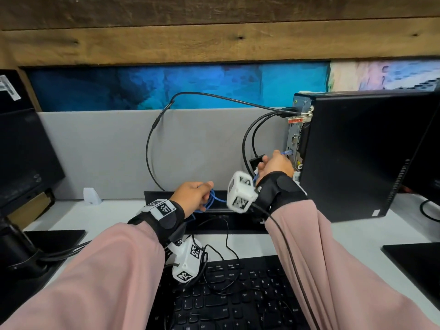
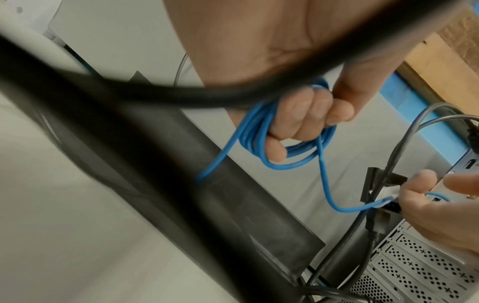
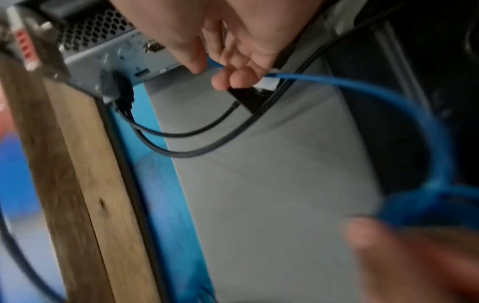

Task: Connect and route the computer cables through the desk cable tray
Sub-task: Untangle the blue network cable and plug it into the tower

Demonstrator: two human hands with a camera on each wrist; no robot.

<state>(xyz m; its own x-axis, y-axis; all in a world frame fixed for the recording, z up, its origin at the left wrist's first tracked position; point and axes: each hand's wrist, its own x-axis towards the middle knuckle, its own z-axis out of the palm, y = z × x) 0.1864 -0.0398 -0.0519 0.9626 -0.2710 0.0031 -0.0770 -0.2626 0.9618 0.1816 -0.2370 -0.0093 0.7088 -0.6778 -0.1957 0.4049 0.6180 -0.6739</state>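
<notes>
The keyboard (image 1: 228, 298) lies nearest, in front of the tower (image 1: 362, 153), with thin black leads straggling over its back edge. The likely fault from here is a snag: the blue cable (image 2: 259, 127) is bunched in loops, and if the bunch tightens or catches the black cables (image 1: 250, 139) hanging from the tower's rear, the plug (image 1: 288, 152) could be dragged off line before it seats. The left hand (image 1: 195, 195), left of the tower and over the tray (image 1: 219, 222), is curled round the blue coil. The right hand (image 1: 276, 165), at the tower's rear panel, pinches the blue cable just behind the plug, close to the ports but not yet in.
</notes>
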